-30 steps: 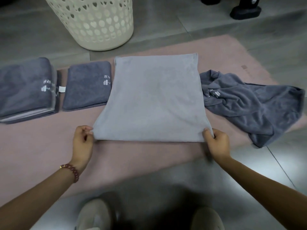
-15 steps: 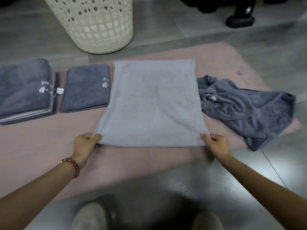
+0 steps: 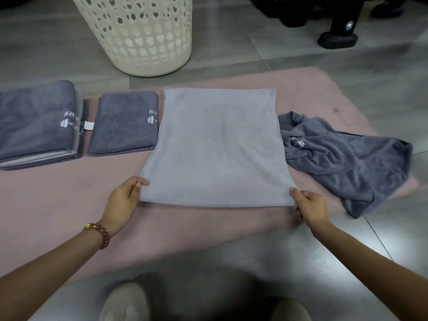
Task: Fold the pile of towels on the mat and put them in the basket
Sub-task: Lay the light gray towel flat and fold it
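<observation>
Your left hand (image 3: 122, 200) and right hand (image 3: 311, 206) each pinch a near corner of the light grey towel (image 3: 217, 147), fingers curled, on the pink mat (image 3: 58, 200).

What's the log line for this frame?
left hand: pinches light grey towel near-left corner | right hand: pinches near-right corner | folded dark towels: left | crumpled dark towel: right | basket: beyond mat

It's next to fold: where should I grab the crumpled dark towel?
Pinch the near corner of the crumpled towel from the right: it lies flat and free, past the edge of the mat, while the far end bunches beside the light towel.
</observation>
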Demonstrator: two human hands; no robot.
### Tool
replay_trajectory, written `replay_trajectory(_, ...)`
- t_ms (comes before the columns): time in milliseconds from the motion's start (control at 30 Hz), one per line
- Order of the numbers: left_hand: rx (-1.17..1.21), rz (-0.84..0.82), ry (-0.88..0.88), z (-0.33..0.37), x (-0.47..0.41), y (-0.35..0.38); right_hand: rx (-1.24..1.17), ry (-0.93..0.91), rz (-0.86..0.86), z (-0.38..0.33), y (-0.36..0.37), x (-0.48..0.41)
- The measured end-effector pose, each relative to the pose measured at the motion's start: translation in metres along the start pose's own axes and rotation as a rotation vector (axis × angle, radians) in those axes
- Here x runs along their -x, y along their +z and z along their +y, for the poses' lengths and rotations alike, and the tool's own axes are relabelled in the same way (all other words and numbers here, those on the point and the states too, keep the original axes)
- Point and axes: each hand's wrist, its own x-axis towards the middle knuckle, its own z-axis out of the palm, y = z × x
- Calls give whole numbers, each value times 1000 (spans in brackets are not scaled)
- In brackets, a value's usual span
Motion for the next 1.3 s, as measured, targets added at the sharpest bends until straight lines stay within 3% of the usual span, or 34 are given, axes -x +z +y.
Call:
replay_trajectory(267, 27, 80, 51, -3, 10, -6, 54, -122, 2, 8, -2, 8)
replay_trajectory(367, 34, 8, 62, 2, 12, -4, 105, -167, -77, 9, -8, 12)
replay_trajectory(467, -106, -154, 124, 0, 13, -5, 372, -304, -158, 6, -14, 14)
replay_trajectory(567, -118, -101, 170, -3, 8, -8, 475, -501, -143, -1, -20, 14)
replay_trajectory(733, -54, 71, 274, 15, -16, -17, 433, -803, 63, -31, -22, 4)
replay_trajectory(867, 51, 67, 315, 36, -33, -26, 304, -962, -12, -60, -24, -5)
replay_trajectory(1000, 377, 0, 172, 52, -46, -29, 34, -776, -93, -75, -24, -9)
replay_trajectory(1133, 394, 31, 115, 62, -55, -33, -144, -651, -90, -88, -24, -11)
replay_trajectory(1233, 312, -49, 122, 55, -56, -35, 55, -675, -239, -93, -33, -16)
replay_trajectory(1300, 229, -146, 123, 49, -53, -36, 438, -808, -342, -88, -42, -26)
